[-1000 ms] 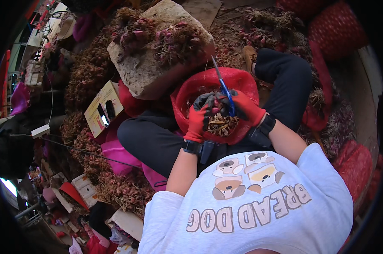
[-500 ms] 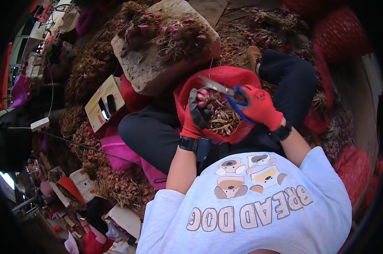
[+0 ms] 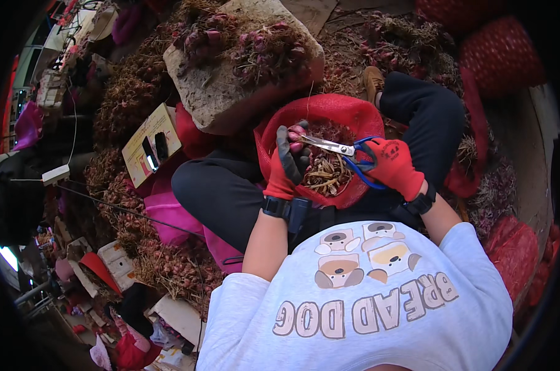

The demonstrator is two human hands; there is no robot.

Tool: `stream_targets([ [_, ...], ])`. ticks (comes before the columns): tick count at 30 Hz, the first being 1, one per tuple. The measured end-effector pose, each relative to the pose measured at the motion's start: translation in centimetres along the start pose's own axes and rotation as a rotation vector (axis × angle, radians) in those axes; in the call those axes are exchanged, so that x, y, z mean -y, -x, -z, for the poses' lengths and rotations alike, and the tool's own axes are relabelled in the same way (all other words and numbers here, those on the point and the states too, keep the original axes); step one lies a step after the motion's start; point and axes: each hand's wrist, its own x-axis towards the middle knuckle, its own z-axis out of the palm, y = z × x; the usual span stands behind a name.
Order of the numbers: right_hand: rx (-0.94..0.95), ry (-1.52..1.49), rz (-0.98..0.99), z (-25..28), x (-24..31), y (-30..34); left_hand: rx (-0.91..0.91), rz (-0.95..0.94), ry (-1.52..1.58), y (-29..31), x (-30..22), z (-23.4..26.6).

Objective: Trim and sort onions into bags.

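My left hand point(image 3: 286, 162), in a red glove with a dark palm, is closed around a few pink-purple shallots point(image 3: 296, 137). In my right hand point(image 3: 391, 164), also red-gloved, is a pair of scissors point(image 3: 338, 147) with blue handles. Their silver blades point left, with the tips at the shallots. Both hands are over a red mesh bag point(image 3: 320, 105) standing between my legs, its mouth rolled wide. Dry stem clippings point(image 3: 324, 175) and loose skins show inside it.
A stone block point(image 3: 212, 102) ahead bears bunches of shallots point(image 3: 270, 55). A yellow box lid point(image 3: 150, 145) holding two phones lies to the left, beside pink cloth point(image 3: 168, 216). Heaped shallots point(image 3: 175, 266) line the left side; full red mesh sacks point(image 3: 502, 52) stand at far right.
The scissors, blurred and angled upward before, are now sharp and lower, with their tips at the shallots. My right hand has shifted slightly right and down.
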Motion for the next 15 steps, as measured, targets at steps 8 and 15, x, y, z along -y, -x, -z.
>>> stream_targets([
  [8, 0.062, 0.099, -0.005, -0.2, 0.2, 0.1, -0.048, -0.029, -0.045, -0.8, 1.4, 0.9],
  [15, 0.041, 0.217, -0.003, -0.9, 0.2, 0.1, 0.067, 0.107, 0.190, -0.8, 1.0, 1.1],
])
